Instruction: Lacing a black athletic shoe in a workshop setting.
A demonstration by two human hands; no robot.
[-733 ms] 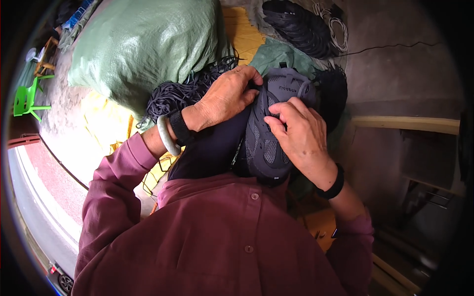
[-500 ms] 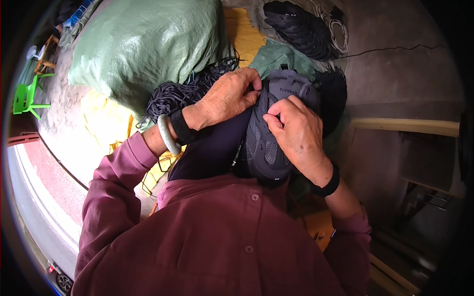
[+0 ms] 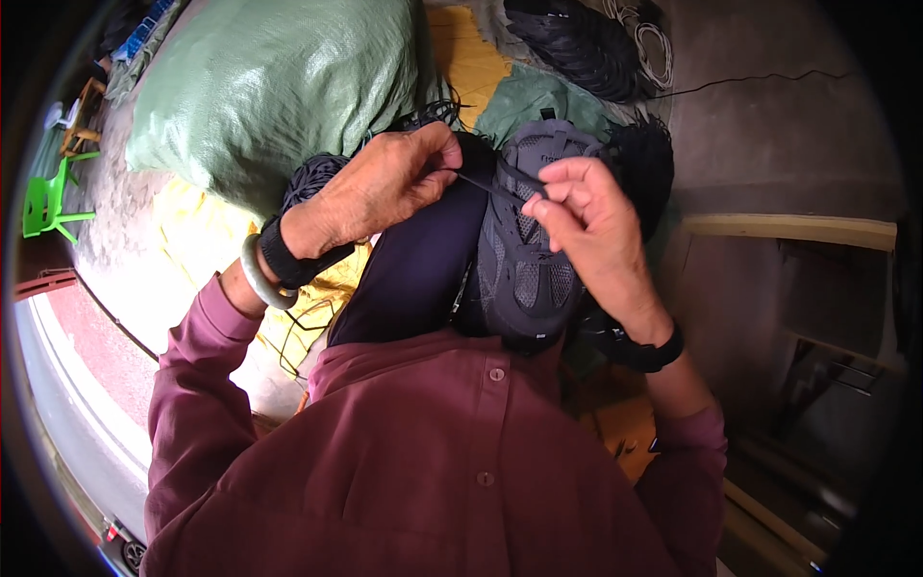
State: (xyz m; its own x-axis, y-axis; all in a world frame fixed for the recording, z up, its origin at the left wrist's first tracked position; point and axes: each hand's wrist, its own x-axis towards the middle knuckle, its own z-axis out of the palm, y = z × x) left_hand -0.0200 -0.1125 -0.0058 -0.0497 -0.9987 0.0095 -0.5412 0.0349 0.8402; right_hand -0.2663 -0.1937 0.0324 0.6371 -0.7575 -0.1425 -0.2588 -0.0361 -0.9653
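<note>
A dark grey mesh sneaker point(image 3: 527, 284) rests on my lap, its toe towards me and its tongue at the far end. Its sole is not visible. A black shoelace point(image 3: 488, 185) runs taut from the shoe's upper part between my two hands. On the left, my left hand point(image 3: 389, 178) is closed, pinching one stretch of the lace between thumb and forefinger. My right hand point(image 3: 598, 226), over the right side of the shoe, pinches the lace too, with a loop of it by the fingers.
Beyond my left hand lies a pile of black laces point(image 3: 310, 181) against a large green woven sack point(image 3: 279, 96). A row of black shoe pieces point(image 3: 577, 48) and a coiled white cord point(image 3: 656, 56) lie at the back. A green plastic chair point(image 3: 48, 204) stands far left.
My left hand has drawn away leftwards from the shoe, and a length of lace now stretches between the hands. My right hand has shifted slightly right, its fingers more spread.
</note>
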